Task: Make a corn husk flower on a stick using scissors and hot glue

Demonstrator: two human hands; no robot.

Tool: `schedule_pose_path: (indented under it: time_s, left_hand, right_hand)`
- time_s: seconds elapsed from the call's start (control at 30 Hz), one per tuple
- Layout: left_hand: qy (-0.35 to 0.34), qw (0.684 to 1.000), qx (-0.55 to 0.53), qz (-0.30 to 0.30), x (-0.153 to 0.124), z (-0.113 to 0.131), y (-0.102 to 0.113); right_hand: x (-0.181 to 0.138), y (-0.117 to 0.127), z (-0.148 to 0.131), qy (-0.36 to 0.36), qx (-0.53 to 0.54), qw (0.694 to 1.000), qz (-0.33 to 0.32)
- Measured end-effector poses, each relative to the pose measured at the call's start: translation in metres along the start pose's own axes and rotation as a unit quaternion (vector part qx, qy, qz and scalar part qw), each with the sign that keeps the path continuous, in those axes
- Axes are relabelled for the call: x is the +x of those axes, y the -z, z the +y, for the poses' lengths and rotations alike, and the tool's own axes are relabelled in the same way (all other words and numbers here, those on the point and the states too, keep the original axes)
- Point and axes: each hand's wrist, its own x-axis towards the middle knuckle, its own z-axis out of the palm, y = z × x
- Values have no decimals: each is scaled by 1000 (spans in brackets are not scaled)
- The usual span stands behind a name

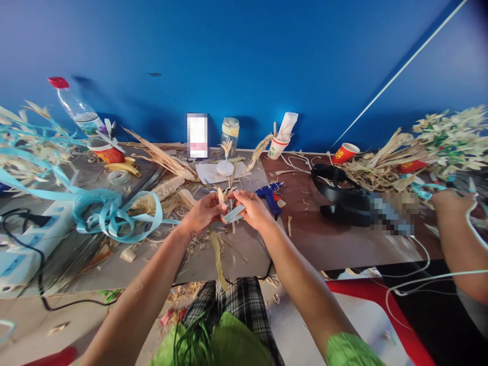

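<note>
Both my hands meet over the middle of the table. My left hand [203, 212] is closed on a bundle of dry corn husk strips [224, 195] whose tips stick up between my hands. My right hand [252, 209] pinches a pale blue ribbon strip [233, 214] laid across the husk bundle. A long husk strand [216, 256] hangs down from my left hand toward my lap.
A blue glue gun [269, 195] lies just right of my hands. A heap of light blue ribbon [110, 213] and a power strip [26, 244] sit at left. Paper cups [277, 146], a jar [230, 133] and a water bottle [78, 109] stand behind. Another person's arm [457, 229] works at right, near a black bowl [343, 198].
</note>
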Motion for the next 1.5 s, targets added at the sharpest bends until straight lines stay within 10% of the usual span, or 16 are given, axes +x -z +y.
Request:
schedule_pose_path:
  time_s: [1.03, 1.3, 1.5]
  left_hand:
    - [-59, 996, 48, 54, 1, 4, 8]
    - [-88, 993, 46, 62, 0, 6, 9]
    - [-85, 995, -25, 53, -2, 11, 16]
  right_hand:
    - [3, 11, 3, 64, -57, 996, -5]
    - [8, 18, 5, 215, -243, 943, 80]
    - [18, 24, 11, 193, -304, 920, 157]
